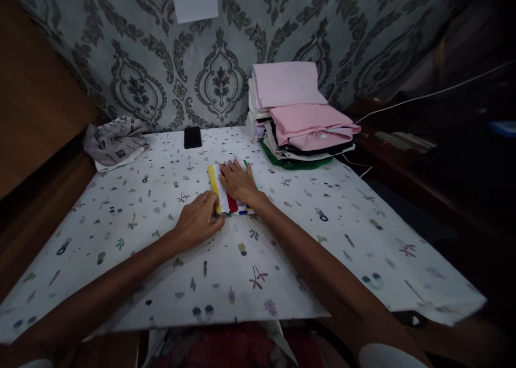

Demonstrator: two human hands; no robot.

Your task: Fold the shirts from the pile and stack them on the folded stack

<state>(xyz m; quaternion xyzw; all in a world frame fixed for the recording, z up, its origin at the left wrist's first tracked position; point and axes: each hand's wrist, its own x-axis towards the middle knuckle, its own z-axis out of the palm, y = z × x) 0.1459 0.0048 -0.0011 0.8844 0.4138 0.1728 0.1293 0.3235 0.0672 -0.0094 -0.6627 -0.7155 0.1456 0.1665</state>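
A small folded cloth (224, 199) with yellow, white, red, green and blue bands lies flat on the patterned table cover. My right hand (238, 182) rests on top of it, fingers outstretched and palm down, hiding much of its right half. At the cloth's near left corner is my left hand (200, 217), its fingers curled round the yellow edge and the thumb at the near side. The left fingertips are partly hidden from view.
A tall stack of folded clothes (300, 118), pink on top, stands at the back right. A black phone (192, 137) lies near the wall. Crumpled grey fabric (116, 142) sits at the back left, beside a brown wooden panel (36, 83). A white cable (427, 93) crosses the right side.
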